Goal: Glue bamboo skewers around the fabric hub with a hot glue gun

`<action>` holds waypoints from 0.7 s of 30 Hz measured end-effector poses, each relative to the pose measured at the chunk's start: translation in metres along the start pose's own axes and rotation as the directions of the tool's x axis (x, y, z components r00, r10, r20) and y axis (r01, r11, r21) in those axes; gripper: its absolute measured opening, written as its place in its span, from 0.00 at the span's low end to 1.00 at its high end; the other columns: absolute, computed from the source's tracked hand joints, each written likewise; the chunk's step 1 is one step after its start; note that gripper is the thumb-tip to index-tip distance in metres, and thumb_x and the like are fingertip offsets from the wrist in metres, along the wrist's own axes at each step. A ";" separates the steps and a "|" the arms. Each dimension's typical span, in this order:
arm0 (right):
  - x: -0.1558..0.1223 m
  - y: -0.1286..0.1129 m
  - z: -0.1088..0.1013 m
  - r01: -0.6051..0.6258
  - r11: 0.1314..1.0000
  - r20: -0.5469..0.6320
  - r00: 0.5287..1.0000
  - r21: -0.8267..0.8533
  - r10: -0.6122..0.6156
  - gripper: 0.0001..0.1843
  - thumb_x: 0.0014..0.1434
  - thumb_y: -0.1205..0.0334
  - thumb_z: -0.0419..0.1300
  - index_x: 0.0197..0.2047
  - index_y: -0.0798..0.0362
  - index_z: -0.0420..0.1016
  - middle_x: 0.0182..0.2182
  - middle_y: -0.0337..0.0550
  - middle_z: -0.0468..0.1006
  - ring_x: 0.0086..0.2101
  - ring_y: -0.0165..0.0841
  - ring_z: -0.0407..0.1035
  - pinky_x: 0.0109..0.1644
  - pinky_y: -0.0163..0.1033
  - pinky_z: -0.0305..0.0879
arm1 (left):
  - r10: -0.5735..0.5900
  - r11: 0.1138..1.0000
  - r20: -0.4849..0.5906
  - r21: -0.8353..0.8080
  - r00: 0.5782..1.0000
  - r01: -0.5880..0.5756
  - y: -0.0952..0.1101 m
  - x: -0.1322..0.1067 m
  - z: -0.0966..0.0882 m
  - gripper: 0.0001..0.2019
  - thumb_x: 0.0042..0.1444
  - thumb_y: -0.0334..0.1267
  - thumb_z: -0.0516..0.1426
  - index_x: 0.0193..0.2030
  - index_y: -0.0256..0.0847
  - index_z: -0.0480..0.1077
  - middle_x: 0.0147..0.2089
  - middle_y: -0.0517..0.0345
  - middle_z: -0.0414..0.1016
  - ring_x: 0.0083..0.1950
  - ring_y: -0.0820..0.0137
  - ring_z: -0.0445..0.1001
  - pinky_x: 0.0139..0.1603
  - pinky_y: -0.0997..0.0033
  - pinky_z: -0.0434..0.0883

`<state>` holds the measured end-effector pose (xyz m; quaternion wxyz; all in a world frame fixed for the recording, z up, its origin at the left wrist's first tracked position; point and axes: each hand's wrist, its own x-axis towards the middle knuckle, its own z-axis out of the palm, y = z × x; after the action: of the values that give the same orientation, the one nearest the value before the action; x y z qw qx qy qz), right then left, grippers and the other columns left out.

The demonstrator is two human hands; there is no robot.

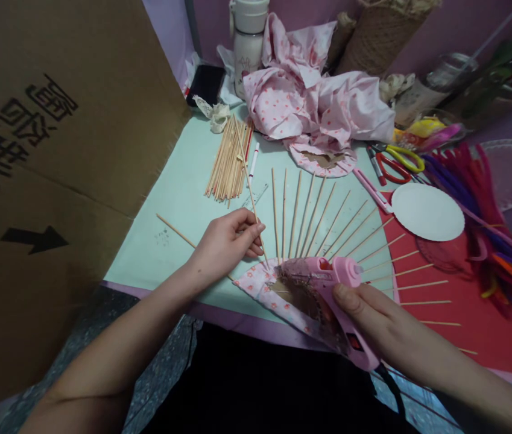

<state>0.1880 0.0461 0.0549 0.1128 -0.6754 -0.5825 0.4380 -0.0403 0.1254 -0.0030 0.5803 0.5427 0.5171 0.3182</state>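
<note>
Observed pinched between thumb and fingers of left hand (237,238): wooden stick (252,196), with lower end at rim of floral fabric-covered piece (256,284) near front edge of green tabletop (183,187). Observed in right hand (386,313), closed round it: pink glue gun (348,271), over the piece; unable to confirm contact. Noted radiating from piece: row of sticks (295,211); farther back, stick bundle (228,163).

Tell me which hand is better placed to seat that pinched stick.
Probably the left hand: it pinches the stick, whose lower end meets the patterned fabric edge, while the right hand holds the pink glue gun.
</note>
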 end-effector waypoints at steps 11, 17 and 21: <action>0.010 -0.005 0.000 -0.054 0.991 0.225 0.974 0.124 0.025 0.39 0.50 0.19 0.41 0.20 0.48 0.59 0.19 0.36 0.60 0.23 0.32 0.57 0.26 0.37 0.56 | 0.001 1.000 0.010 0.018 1.000 -0.001 0.000 0.001 0.001 0.07 0.61 0.39 0.56 0.34 0.40 0.66 0.27 0.60 0.75 0.29 0.72 0.79 0.30 0.75 0.78; 0.012 -0.008 0.000 -0.022 0.988 0.219 0.976 0.155 -0.013 0.38 0.51 0.20 0.44 0.19 0.48 0.59 0.18 0.37 0.60 0.22 0.32 0.57 0.25 0.38 0.56 | 0.001 1.000 0.009 0.018 1.000 -0.001 -0.001 0.002 0.001 0.07 0.61 0.39 0.56 0.34 0.39 0.66 0.27 0.60 0.75 0.29 0.72 0.79 0.30 0.74 0.78; 0.012 -0.008 0.002 -0.003 0.989 0.214 0.977 0.148 -0.029 0.36 0.53 0.22 0.44 0.19 0.48 0.59 0.17 0.37 0.60 0.21 0.32 0.57 0.24 0.38 0.56 | -0.007 1.000 0.007 0.018 1.000 0.007 0.000 0.001 0.001 0.07 0.61 0.39 0.56 0.34 0.39 0.66 0.27 0.60 0.74 0.29 0.72 0.79 0.30 0.74 0.78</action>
<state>0.1805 0.0589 0.0535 0.1014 -0.6101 -0.5616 0.5496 -0.0389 0.1262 -0.0035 0.5783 0.5472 0.5200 0.3096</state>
